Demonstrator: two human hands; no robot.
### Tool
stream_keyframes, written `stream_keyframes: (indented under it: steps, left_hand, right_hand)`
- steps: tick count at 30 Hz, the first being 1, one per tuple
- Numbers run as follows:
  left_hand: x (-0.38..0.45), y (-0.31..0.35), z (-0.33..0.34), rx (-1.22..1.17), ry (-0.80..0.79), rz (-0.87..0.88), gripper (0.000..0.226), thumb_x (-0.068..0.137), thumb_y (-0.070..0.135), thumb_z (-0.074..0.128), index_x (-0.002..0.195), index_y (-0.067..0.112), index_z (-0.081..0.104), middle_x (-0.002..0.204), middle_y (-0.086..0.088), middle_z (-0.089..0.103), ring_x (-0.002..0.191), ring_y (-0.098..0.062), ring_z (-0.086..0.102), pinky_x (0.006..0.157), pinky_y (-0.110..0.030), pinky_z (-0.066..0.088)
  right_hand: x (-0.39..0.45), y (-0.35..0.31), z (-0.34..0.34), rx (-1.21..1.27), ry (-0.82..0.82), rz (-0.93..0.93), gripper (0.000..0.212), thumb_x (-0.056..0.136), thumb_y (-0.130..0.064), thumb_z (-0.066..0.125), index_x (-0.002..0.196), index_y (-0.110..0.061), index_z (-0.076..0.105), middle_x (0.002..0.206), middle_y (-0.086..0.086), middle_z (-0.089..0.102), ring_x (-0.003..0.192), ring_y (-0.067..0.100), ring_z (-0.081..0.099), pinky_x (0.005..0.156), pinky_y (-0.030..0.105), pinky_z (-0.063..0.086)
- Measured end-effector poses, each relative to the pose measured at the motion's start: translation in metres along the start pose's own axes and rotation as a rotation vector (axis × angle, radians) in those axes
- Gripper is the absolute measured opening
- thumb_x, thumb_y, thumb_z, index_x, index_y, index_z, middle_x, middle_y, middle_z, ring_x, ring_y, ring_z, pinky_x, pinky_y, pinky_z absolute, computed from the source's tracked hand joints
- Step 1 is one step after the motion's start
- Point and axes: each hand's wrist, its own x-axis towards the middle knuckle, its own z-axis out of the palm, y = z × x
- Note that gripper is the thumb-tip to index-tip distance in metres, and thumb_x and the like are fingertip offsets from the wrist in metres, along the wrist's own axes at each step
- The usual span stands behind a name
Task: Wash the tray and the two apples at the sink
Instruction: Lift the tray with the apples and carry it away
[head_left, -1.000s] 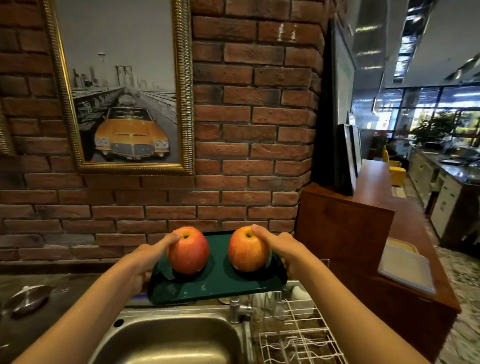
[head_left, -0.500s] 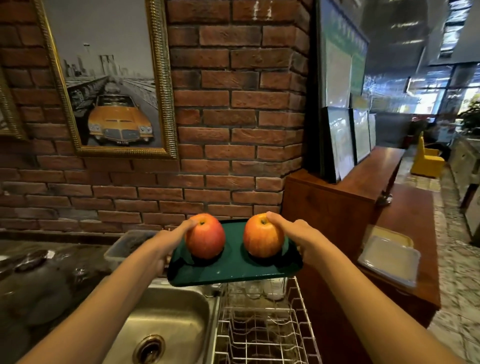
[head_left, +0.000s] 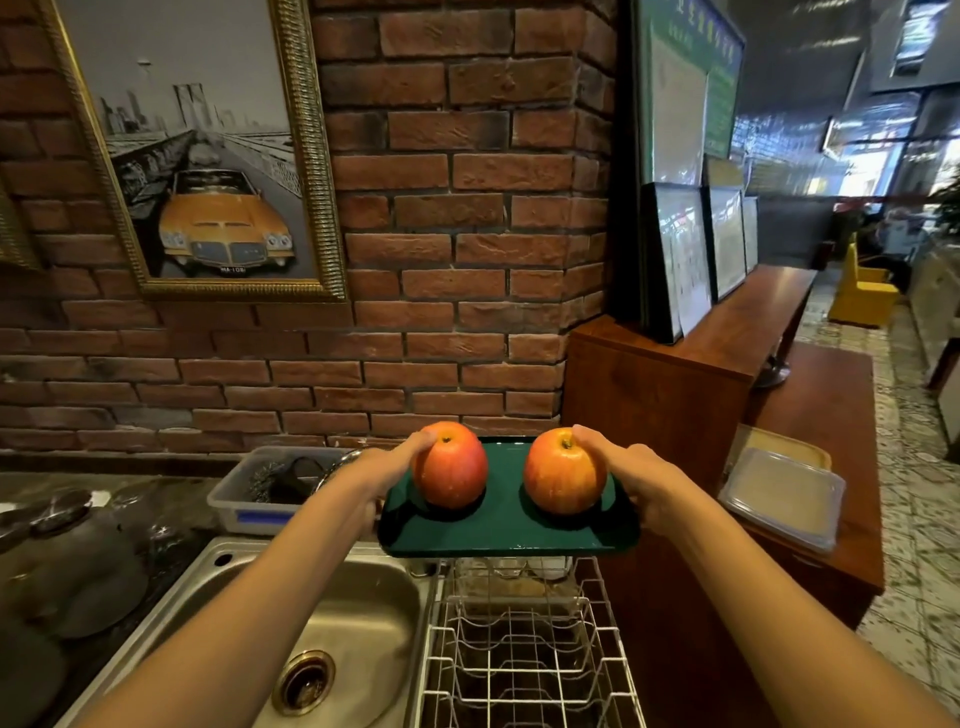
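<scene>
I hold a dark green tray (head_left: 506, 525) level in the air, above the back of the wire dish rack. Two red-orange apples stand on it: the left apple (head_left: 451, 465) and the right apple (head_left: 565, 471). My left hand (head_left: 382, 470) grips the tray's left edge, its thumb resting against the left apple. My right hand (head_left: 631, 480) grips the right edge, thumb on top of the right apple. The steel sink (head_left: 332, 618) lies below and to the left of the tray.
A white wire dish rack (head_left: 524, 660) fills the basin right of the sink. A clear plastic tub (head_left: 260, 499) with scourers stands behind the sink by the brick wall. A wooden cabinet (head_left: 675, 395) with a lidded container (head_left: 782, 499) stands to the right.
The view has swung right and down, so the sink drain and the rack show more fully. Both hands keep the same grip on the tray, which now hangs over the rack's back end.
</scene>
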Motion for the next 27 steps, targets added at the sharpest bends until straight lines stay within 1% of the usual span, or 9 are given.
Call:
stream_keyframes:
  steps: [2, 5, 8, 10, 13, 16, 19, 24, 27]
  left_hand:
    - [0.005, -0.002, 0.007, 0.005, -0.017, -0.009, 0.099, 0.066, 0.076, 0.071, 0.141, 0.016, 0.046, 0.132, -0.017, 0.054, 0.101, -0.036, 0.057, 0.068, -0.041, 0.052]
    - [0.014, -0.007, 0.018, 0.012, -0.023, -0.014, 0.102, 0.065, 0.075, 0.072, 0.142, 0.013, 0.046, 0.136, -0.019, 0.052, 0.111, -0.039, 0.057, 0.085, -0.048, 0.056]
    - [0.019, -0.013, 0.028, 0.016, -0.014, -0.017, 0.107, 0.063, 0.074, 0.075, 0.145, 0.014, 0.041, 0.142, -0.02, 0.049, 0.121, -0.041, 0.053, 0.097, -0.054, 0.051]
    - [0.02, -0.018, 0.033, 0.017, -0.005, -0.023, 0.109, 0.064, 0.072, 0.076, 0.147, 0.016, 0.034, 0.146, -0.02, 0.045, 0.123, -0.042, 0.051, 0.097, -0.054, 0.051]
    - [0.024, -0.023, 0.036, 0.026, -0.004, -0.025, 0.109, 0.063, 0.073, 0.075, 0.147, 0.015, 0.037, 0.148, -0.019, 0.044, 0.127, -0.041, 0.049, 0.101, -0.054, 0.048]
    - [0.026, -0.024, 0.034, 0.026, -0.003, -0.02, 0.108, 0.064, 0.074, 0.074, 0.147, 0.014, 0.038, 0.147, -0.018, 0.044, 0.125, -0.04, 0.05, 0.096, -0.05, 0.05]
    - [0.025, -0.026, 0.031, 0.025, -0.01, -0.014, 0.105, 0.067, 0.072, 0.074, 0.146, 0.013, 0.038, 0.146, -0.018, 0.045, 0.122, -0.04, 0.051, 0.092, -0.049, 0.051]
    - [0.023, -0.03, 0.029, 0.023, -0.009, 0.02, 0.109, 0.072, 0.068, 0.072, 0.155, 0.016, 0.025, 0.155, -0.018, 0.037, 0.135, -0.042, 0.042, 0.105, -0.054, 0.044]
    - [0.02, -0.031, 0.026, 0.032, -0.02, 0.022, 0.111, 0.073, 0.068, 0.071, 0.158, 0.019, 0.017, 0.157, -0.018, 0.035, 0.137, -0.044, 0.039, 0.108, -0.059, 0.041]
  right_hand:
    - [0.003, 0.006, -0.003, 0.005, 0.004, 0.015, 0.112, 0.068, -0.075, 0.069, 0.149, -0.007, 0.033, 0.149, 0.021, 0.04, 0.129, 0.042, 0.046, 0.101, 0.055, 0.047]
    - [0.007, 0.018, -0.007, 0.011, 0.01, 0.037, 0.11, 0.069, -0.073, 0.07, 0.149, -0.007, 0.034, 0.149, 0.021, 0.04, 0.129, 0.042, 0.046, 0.092, 0.05, 0.048]
    - [0.012, 0.028, -0.011, 0.029, 0.009, 0.05, 0.107, 0.071, -0.07, 0.071, 0.149, -0.006, 0.033, 0.148, 0.021, 0.04, 0.13, 0.042, 0.046, 0.096, 0.052, 0.048]
    - [0.014, 0.031, -0.012, 0.028, 0.016, 0.049, 0.104, 0.073, -0.068, 0.071, 0.148, -0.005, 0.034, 0.148, 0.021, 0.041, 0.131, 0.042, 0.045, 0.101, 0.054, 0.046]
    - [0.017, 0.032, -0.012, 0.014, 0.016, 0.04, 0.102, 0.074, -0.067, 0.07, 0.147, -0.005, 0.035, 0.148, 0.021, 0.042, 0.13, 0.041, 0.045, 0.099, 0.051, 0.046]
    - [0.019, 0.033, -0.011, 0.008, 0.011, 0.045, 0.103, 0.074, -0.068, 0.069, 0.147, -0.006, 0.034, 0.148, 0.021, 0.041, 0.13, 0.041, 0.045, 0.091, 0.048, 0.046]
    - [0.02, 0.034, -0.008, -0.001, -0.001, 0.059, 0.104, 0.074, -0.07, 0.069, 0.148, -0.006, 0.033, 0.147, 0.021, 0.041, 0.129, 0.041, 0.046, 0.097, 0.051, 0.047]
    - [0.019, 0.034, -0.007, -0.014, -0.005, 0.046, 0.102, 0.074, -0.069, 0.069, 0.147, -0.006, 0.035, 0.144, 0.02, 0.044, 0.124, 0.039, 0.049, 0.086, 0.047, 0.048]
    - [0.018, 0.037, -0.006, -0.018, -0.007, 0.052, 0.102, 0.073, -0.07, 0.069, 0.146, -0.007, 0.036, 0.144, 0.02, 0.044, 0.125, 0.04, 0.049, 0.095, 0.051, 0.048]
